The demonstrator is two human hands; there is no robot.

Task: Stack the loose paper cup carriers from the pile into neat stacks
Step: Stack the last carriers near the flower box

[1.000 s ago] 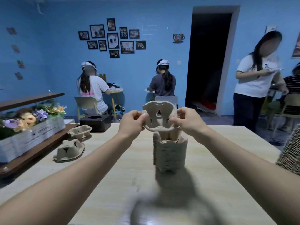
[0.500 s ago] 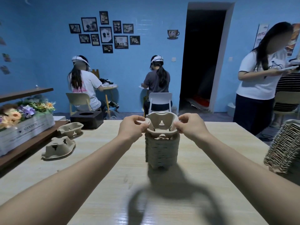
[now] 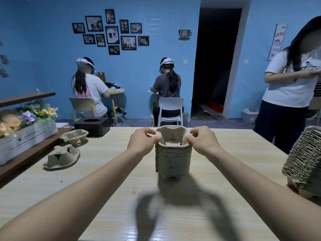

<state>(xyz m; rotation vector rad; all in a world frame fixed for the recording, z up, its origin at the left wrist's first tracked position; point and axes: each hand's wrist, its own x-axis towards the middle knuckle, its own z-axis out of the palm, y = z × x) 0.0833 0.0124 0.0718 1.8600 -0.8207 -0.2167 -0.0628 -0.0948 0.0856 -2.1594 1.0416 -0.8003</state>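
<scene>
The left hand (image 3: 142,140) and right hand (image 3: 202,140) each pinched a side rim of the top carrier (image 3: 172,136) — seating it onto the stack (image 3: 173,159) at mid-counter (image 3: 112,197). Next, probably, a square press down, then letting go. The moulded pulp looked matte, ribbed, springy. Two loose carriers (image 3: 62,156) lay well apart to the left.

We see beige pulp carriers (image 3: 172,141) stacked on a pale wood-grain table (image 3: 111,197). The wall (image 3: 43,49) is bright blue, the doorway (image 3: 217,61) black. A white crate (image 3: 27,136) holds purple and orange flowers (image 3: 27,116). Nearby sits a black box (image 3: 92,126).
</scene>
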